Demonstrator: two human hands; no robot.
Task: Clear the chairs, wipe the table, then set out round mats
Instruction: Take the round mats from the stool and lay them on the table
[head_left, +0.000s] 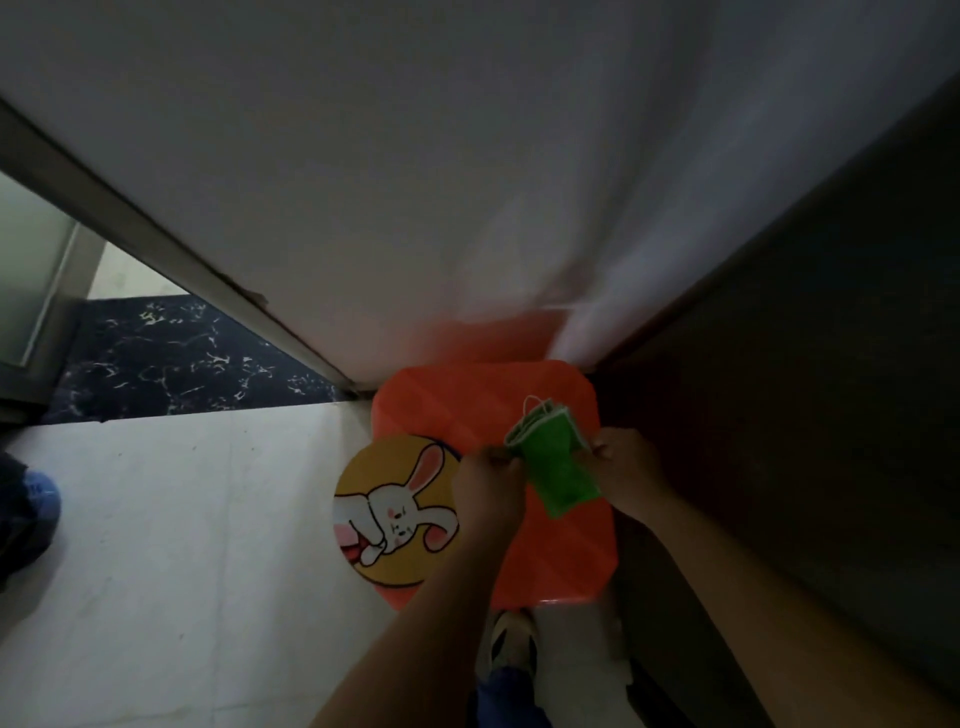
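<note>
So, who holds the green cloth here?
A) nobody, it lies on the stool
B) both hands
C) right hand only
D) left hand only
B: the left hand and the right hand each pinch an edge of the green cloth above the orange stool.

Item, below you: one orange stool (561, 551), square seat, standing on the pale tiled floor (156, 545) in the wall corner. On your stool's seat: one round rabbit-print mat (395, 509), overhanging its left edge.
</note>
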